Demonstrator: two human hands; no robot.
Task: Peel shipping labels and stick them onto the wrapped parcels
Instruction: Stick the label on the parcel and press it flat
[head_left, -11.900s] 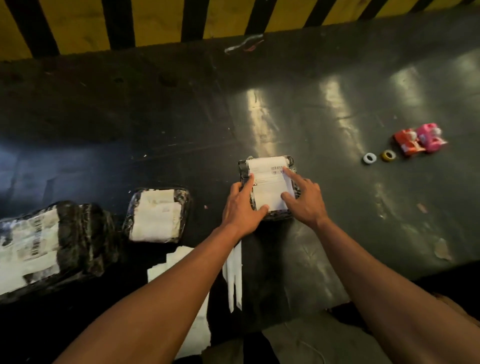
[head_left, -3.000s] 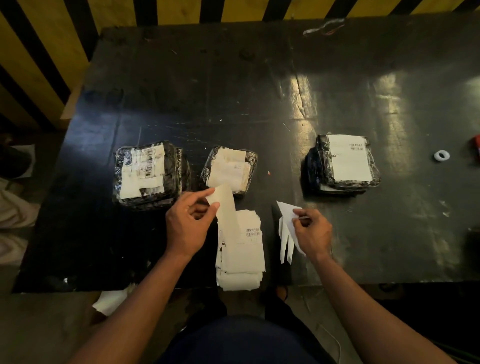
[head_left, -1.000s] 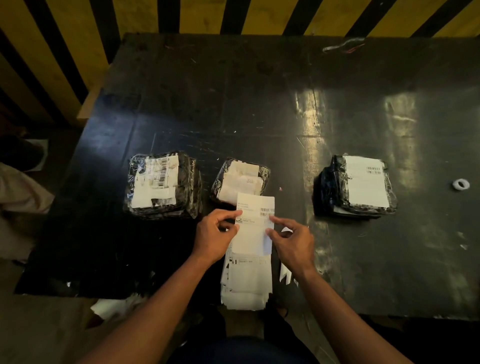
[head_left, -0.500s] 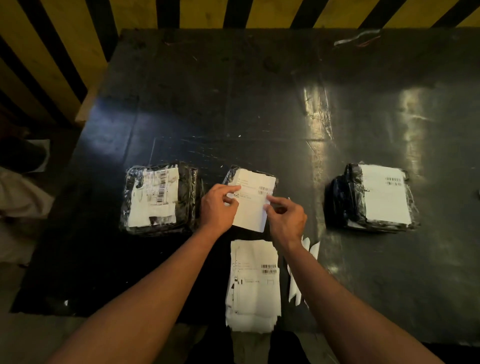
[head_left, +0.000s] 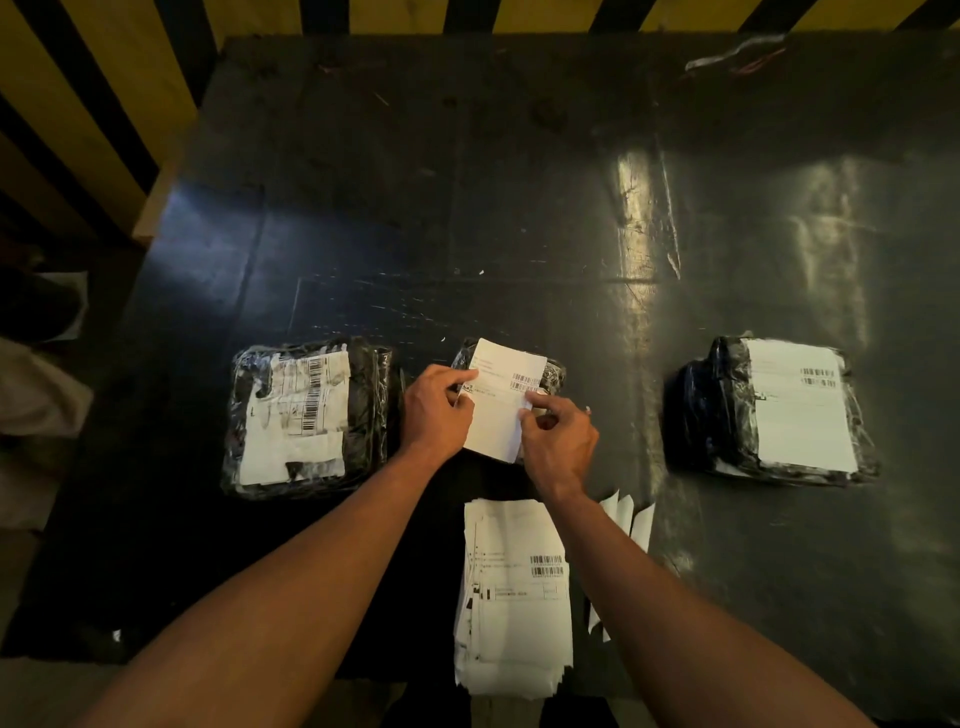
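Observation:
A white shipping label (head_left: 501, 400) lies over the small middle parcel (head_left: 555, 371), which is wrapped in black plastic and mostly hidden under it. My left hand (head_left: 434, 413) pinches the label's left edge. My right hand (head_left: 558, 441) pinches its right edge near the barcode. A larger wrapped parcel (head_left: 311, 415) with old labels sits to the left. Another wrapped parcel (head_left: 769, 410) with a clean white label sits to the right. A stack of labels (head_left: 514, 597) lies at the near edge of the table.
The black table (head_left: 467, 208) stretches far beyond the parcels. Strips of peeled backing paper (head_left: 631, 519) lie right of the label stack. A yellow and black striped wall (head_left: 78, 104) stands behind and to the left. Scraps (head_left: 737, 52) lie at the far right edge.
Both hands carried the label from above the stack forward onto the middle parcel. It now sits lower over the parcel than half a second ago.

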